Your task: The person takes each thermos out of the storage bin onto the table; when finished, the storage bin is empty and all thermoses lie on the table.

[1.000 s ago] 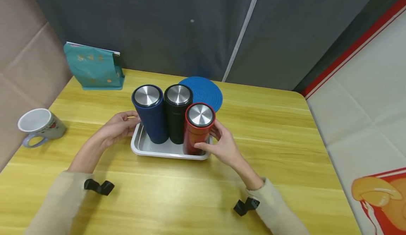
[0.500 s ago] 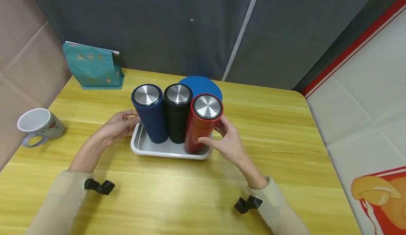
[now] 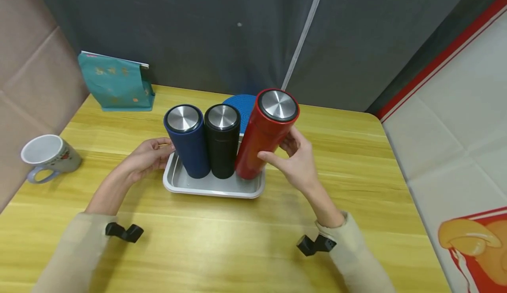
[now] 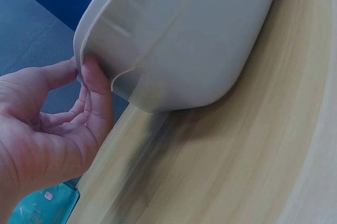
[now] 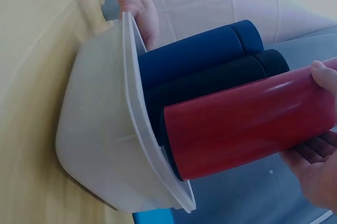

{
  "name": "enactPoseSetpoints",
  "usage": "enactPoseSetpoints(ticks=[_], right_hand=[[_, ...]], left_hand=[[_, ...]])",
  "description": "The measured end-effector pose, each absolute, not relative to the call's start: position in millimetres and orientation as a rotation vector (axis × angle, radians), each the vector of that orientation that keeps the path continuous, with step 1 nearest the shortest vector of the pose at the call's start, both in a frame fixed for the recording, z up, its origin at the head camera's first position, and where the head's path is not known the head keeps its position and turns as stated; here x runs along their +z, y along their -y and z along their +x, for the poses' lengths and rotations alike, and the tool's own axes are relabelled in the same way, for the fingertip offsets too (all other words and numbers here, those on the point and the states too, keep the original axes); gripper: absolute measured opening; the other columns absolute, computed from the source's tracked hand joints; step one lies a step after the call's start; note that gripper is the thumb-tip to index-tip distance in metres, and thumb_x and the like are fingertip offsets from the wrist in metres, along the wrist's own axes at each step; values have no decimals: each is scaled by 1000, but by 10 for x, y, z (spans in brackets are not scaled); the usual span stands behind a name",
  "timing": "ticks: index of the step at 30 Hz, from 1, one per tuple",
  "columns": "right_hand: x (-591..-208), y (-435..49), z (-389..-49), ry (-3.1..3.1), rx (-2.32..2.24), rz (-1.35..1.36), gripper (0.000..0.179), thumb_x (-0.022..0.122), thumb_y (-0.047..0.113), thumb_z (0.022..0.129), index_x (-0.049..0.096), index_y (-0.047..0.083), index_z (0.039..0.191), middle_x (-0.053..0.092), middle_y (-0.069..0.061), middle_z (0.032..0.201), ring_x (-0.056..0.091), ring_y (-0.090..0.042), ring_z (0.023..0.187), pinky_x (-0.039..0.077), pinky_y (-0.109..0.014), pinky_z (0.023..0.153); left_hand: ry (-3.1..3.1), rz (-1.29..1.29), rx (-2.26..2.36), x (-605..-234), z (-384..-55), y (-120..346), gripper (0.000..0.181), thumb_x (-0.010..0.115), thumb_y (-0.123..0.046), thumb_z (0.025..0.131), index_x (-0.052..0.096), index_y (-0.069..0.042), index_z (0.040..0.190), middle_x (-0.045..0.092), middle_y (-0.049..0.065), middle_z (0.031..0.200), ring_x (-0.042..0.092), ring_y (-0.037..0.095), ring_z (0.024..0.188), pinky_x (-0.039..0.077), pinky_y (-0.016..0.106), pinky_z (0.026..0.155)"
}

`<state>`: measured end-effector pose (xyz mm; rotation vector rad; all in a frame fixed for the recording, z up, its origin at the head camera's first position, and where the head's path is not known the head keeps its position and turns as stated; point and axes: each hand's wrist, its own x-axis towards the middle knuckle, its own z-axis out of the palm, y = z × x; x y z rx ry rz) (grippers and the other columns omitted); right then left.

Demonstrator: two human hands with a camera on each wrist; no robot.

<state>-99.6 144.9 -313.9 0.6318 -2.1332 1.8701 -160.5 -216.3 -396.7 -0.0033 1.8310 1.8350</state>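
Observation:
My right hand [image 3: 297, 165] grips a red thermos [image 3: 265, 134] by its side, thumb in front. The thermos leans to the right, and its dark base [image 5: 168, 145] is at the rim of a light grey tray [image 5: 100, 124] in the right wrist view. A blue thermos [image 3: 190, 148] and a black thermos [image 3: 222, 148] stand side by side in that tray. At the tray's left end, my left hand [image 4: 58, 124] pinches the rim [image 4: 80, 40] between thumb and fingers. The red thermos hides part of the tray's right side in the head view.
A round blue mat [image 3: 239, 104] lies behind the tray, partly covered by the bottles. A teal paper bag [image 3: 116, 84] stands at the back left. At the left edge sits a mug [image 3: 65, 156] with its handle toward the front. A dark curtain [image 3: 178, 33] closes off the back.
My right hand has raised the red thermos from the tray floor, moving it up and rightward with a lean. The left hand and the other two thermoses have stayed put.

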Motion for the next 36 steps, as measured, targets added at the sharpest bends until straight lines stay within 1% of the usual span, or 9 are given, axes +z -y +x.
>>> enactPoseSetpoints(ticks=[3, 8, 15, 20, 24, 30, 36], right_hand=[[-3104, -1486, -1006, 2109, 1862, 643, 78, 81, 46, 73, 54, -2, 128, 62, -12, 118, 62, -29, 101, 51, -38, 90], [-3044, -1559, -1044, 2052, 1859, 635, 74, 84, 39, 73, 55, -4, 126, 63, -12, 116, 62, -29, 98, 52, -36, 87], [-2936, -1671, -1134, 2034, 1829, 577, 71, 83, 36, 75, 56, -2, 127, 64, -12, 115, 62, -29, 98, 53, -32, 86], [-2850, -1762, -1211, 2010, 1820, 582, 62, 84, 23, 77, 57, 0, 127, 64, -14, 115, 62, -30, 99, 53, -33, 87], [-2816, -1869, -1257, 1974, 1819, 549, 57, 84, 19, 77, 59, 2, 125, 64, -16, 113, 62, -30, 98, 52, -32, 87], [-2872, -2071, -1398, 2014, 1800, 483, 54, 82, 13, 77, 59, 4, 125, 65, -13, 112, 63, -25, 97, 51, -28, 88], [-3033, -2225, -1546, 2153, 1760, 403, 58, 80, 9, 79, 56, 6, 131, 63, -11, 119, 61, -22, 104, 50, -28, 91]], left_hand=[[-1826, -9, 1840, -3971, -1607, 2165, 31, 51, -22, 102, 41, -1, 122, 66, 0, 96, 64, 12, 84, 54, 28, 74], [-1820, 6, 1846, -3978, -1607, 2173, 28, 50, -21, 103, 42, 1, 119, 65, 0, 96, 64, 13, 85, 54, 28, 74], [-1819, 12, 1847, -3977, -1604, 2193, 26, 49, -21, 103, 44, 1, 116, 65, 0, 97, 64, 13, 86, 54, 28, 74], [-1817, 1, 1851, -3970, -1596, 2213, 28, 49, -20, 103, 45, 2, 118, 65, 0, 97, 64, 12, 87, 54, 28, 75], [-1816, -1, 1850, -3959, -1586, 2230, 30, 49, -20, 103, 44, 4, 119, 65, 0, 97, 64, 11, 85, 54, 27, 74], [-1810, -14, 1856, -3957, -1581, 2241, 30, 50, -20, 102, 44, 4, 119, 64, -1, 95, 64, 10, 83, 54, 25, 72], [-1789, 17, 1875, -3962, -1594, 2245, 29, 50, -19, 102, 45, 3, 121, 67, 0, 97, 64, 10, 87, 54, 25, 74]])
